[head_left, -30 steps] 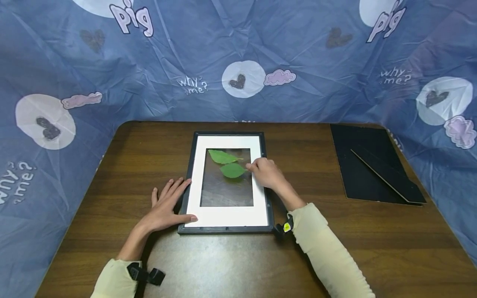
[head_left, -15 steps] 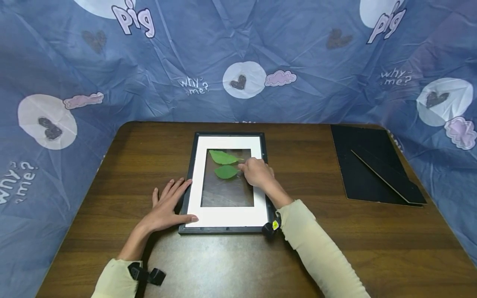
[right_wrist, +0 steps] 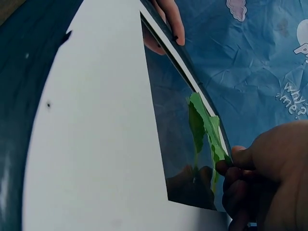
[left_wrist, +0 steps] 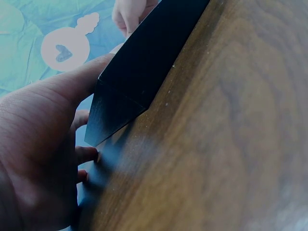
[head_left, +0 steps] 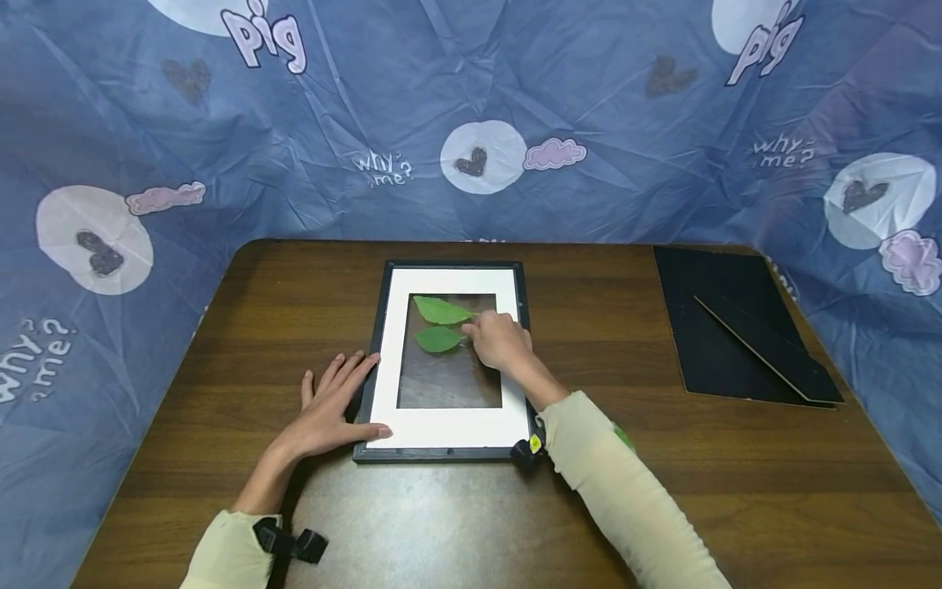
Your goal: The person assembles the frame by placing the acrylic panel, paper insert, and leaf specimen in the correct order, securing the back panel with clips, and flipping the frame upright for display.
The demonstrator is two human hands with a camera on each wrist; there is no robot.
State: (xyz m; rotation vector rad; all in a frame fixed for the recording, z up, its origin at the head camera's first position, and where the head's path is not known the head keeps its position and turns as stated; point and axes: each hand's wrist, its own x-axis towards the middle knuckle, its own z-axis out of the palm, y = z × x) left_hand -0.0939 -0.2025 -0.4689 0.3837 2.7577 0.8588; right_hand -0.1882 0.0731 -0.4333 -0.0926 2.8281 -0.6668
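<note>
A black picture frame [head_left: 441, 454] lies flat on the table, a white mat [head_left: 449, 428] inside it around a dark, glossy window. My left hand [head_left: 327, 413] rests along the frame's left edge, fingers spread, thumb on the lower left of the mat; the left wrist view has this hand [left_wrist: 43, 130] beside the frame's corner [left_wrist: 115, 115]. Over the window my right hand [head_left: 502, 339] pinches the stem end of the lower green leaf [head_left: 437, 339]. Just above it lies another green leaf [head_left: 441, 309], tip pointing left. In the right wrist view the leaves [right_wrist: 211, 127] appear edge-on, mirrored in the window.
Black boards [head_left: 721, 327] lie overlapping at the table's right side, one slanted over the other. A bit of green [head_left: 623, 436] peeks out past my right sleeve [head_left: 611, 483]. Blue printed cloth [head_left: 316, 123] hangs behind the wooden table [head_left: 294, 298].
My right hand has moved left over the window, carrying the lower leaf with it until it sits below the upper leaf. The left hand and frame stay put. A green bit now shows beside the right sleeve.
</note>
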